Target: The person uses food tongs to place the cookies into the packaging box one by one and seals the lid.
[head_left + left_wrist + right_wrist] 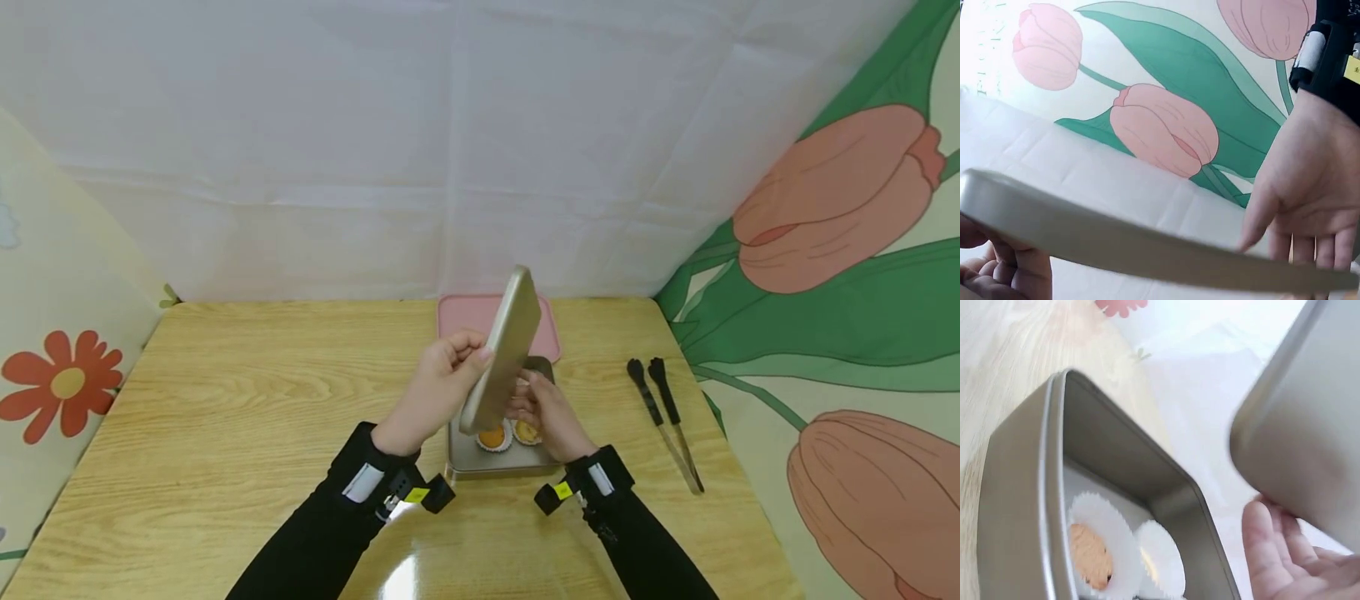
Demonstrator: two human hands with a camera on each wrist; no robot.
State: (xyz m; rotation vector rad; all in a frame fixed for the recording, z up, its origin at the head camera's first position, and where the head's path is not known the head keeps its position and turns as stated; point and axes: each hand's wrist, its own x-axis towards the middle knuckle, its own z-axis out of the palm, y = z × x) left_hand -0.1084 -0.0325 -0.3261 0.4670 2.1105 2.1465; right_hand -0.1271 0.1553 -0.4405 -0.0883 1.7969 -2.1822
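Observation:
My left hand [438, 383] pinches a silver-gold metal tin lid [506, 354] by its near side, holding it tilted steeply on edge. Below the lid stands an uncovered metal tin [502, 464] with rounded corners. Cookies in white paper cups, among them an orange-brown cookie [1089, 556], lie inside; the lid hides part of the tin. My right hand [555, 417] hovers over the tin's right side, its fingers loosely extended beside the lid. In the right wrist view its fingertips [1259, 515] meet the lid's lower edge; whether they touch it I cannot tell.
Behind the tin lies a pink tray [468, 312], partly covered by the lid. Tongs with black handles [663, 392] lie on the wooden table [247, 400] to the right. A white cloth [300, 125] hangs at the back, with flower-printed sheets [832, 275] at the sides.

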